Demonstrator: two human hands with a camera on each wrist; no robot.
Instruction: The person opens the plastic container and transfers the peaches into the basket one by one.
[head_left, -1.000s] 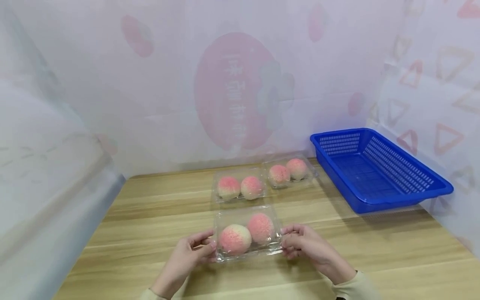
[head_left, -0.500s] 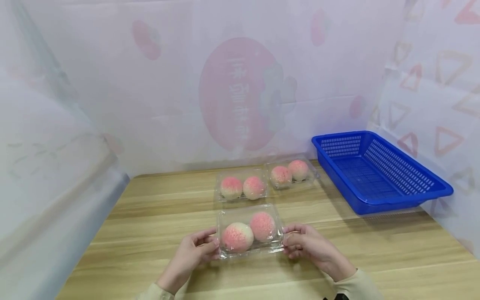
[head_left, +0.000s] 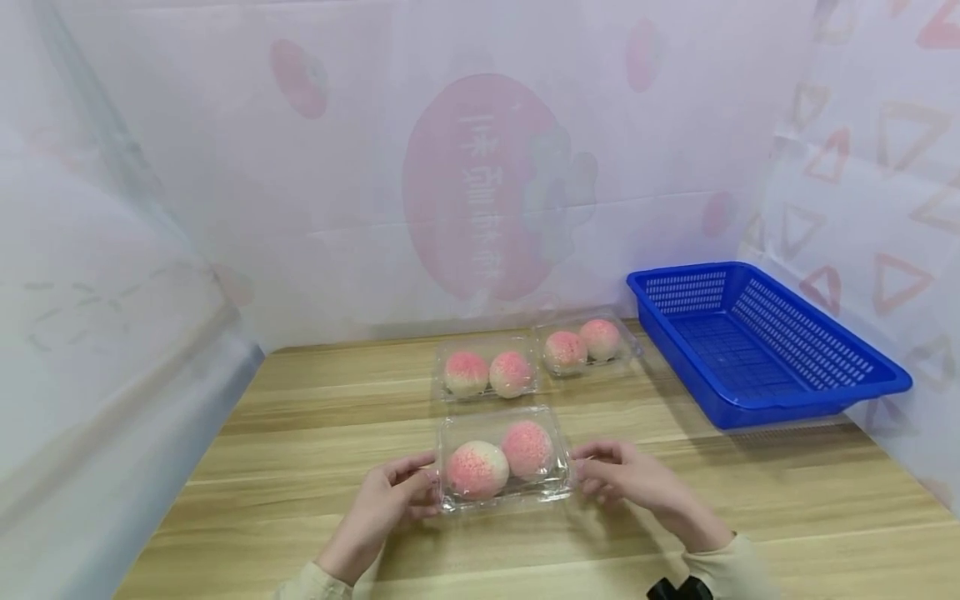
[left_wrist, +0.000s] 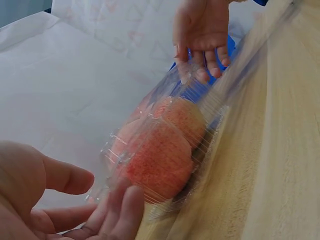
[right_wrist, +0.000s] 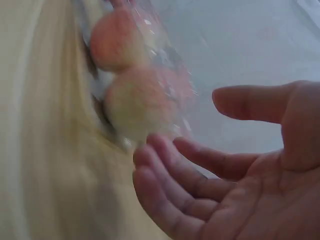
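A clear plastic clamshell box with two pink-and-cream peaches rests on the wooden table near the front. My left hand is at its left end; in the left wrist view its fingers lie against the box while the thumb stands off it. At the opposite end, my right hand has its thumb spread from relaxed fingers, which are close beside the box. Behind it sit two more clear boxes, one in the middle and one farther right, each with two peaches.
At the right, a blue plastic basket with slotted walls stands on the wooden table. White patterned sheets hang behind and along both sides.
Both hands held the front box's ends earlier. Now the right hand has loosened and drawn slightly right, and the left thumb is off the box. The head view has shifted slightly.
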